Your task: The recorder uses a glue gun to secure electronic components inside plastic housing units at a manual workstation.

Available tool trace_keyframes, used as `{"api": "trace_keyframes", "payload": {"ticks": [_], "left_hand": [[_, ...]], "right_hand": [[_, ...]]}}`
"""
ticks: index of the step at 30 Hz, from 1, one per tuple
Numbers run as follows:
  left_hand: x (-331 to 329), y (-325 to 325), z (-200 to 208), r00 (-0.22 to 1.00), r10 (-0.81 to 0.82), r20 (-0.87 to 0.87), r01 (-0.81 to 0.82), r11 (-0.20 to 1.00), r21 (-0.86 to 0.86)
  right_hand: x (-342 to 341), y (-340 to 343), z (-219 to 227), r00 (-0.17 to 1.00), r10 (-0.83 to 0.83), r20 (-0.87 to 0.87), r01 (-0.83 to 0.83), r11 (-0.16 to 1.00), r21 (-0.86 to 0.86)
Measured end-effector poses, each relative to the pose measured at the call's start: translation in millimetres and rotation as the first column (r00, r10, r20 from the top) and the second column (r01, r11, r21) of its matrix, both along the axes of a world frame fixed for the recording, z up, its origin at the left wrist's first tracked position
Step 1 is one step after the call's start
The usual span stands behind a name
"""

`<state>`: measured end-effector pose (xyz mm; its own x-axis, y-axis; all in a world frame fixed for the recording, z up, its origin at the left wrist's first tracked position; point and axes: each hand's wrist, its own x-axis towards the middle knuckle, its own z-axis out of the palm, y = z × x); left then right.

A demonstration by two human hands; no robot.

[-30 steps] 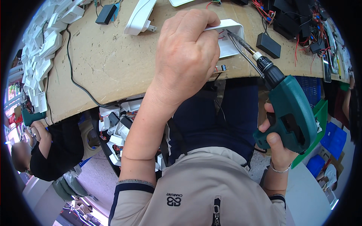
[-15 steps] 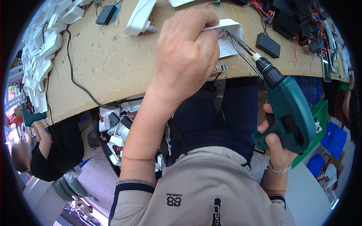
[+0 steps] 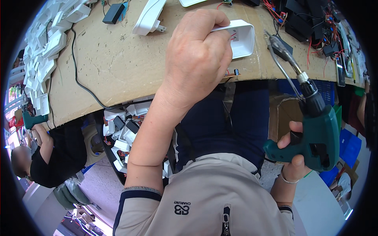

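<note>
My left hand [image 3: 199, 55] is closed on the near wall of a white plastic housing [image 3: 246, 53], an open box tilted over the table with thin red wires inside. Most of my left fingertips are hidden behind the hand. A small circuit board [image 3: 232, 75] shows just below the housing, at the table's edge. In my right hand [image 3: 293, 153] is a green soldering gun [image 3: 311, 129], gripped by its handle. Its metal tip and thin solder-feed tube point up and away, to the right of the housing and apart from it.
A white plug-in housing [image 3: 149, 17] lies beyond my left hand. Black boxes and red-wired boards [image 3: 303, 19] crowd the far right. White housings [image 3: 51, 43] are heaped at left, beside a black cable [image 3: 75, 70]. A bin of parts [image 3: 124, 137] stands below the table. Another person [image 3: 59, 153] sits at left.
The soldering gun has swung right and back, and its tip has left the inside of the housing. My left hand still holds the housing, nearly in place.
</note>
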<state>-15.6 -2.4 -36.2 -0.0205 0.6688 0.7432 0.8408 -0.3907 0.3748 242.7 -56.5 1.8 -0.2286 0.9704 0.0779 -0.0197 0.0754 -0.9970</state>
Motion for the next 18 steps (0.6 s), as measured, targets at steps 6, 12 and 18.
{"api": "trace_keyframes", "payload": {"ticks": [6, 12, 18], "left_hand": [[2, 1, -3, 0.999, 0.012, -0.040, -0.011, 0.999, 0.043], [3, 0, -3, 1.000, 0.010, -0.019, -0.009, 0.999, 0.051], [0, 1, -2, 0.996, 0.046, -0.080, -0.043, 0.998, 0.047]], "right_hand": [[4, -3, 1, 0.999, -0.034, -0.009, 0.034, 0.998, 0.060], [-1, -5, 2, 0.999, -0.014, 0.041, 0.014, 1.000, -0.010], [-6, -1, -2, 0.997, 0.023, 0.074, -0.018, 0.997, -0.077]]}}
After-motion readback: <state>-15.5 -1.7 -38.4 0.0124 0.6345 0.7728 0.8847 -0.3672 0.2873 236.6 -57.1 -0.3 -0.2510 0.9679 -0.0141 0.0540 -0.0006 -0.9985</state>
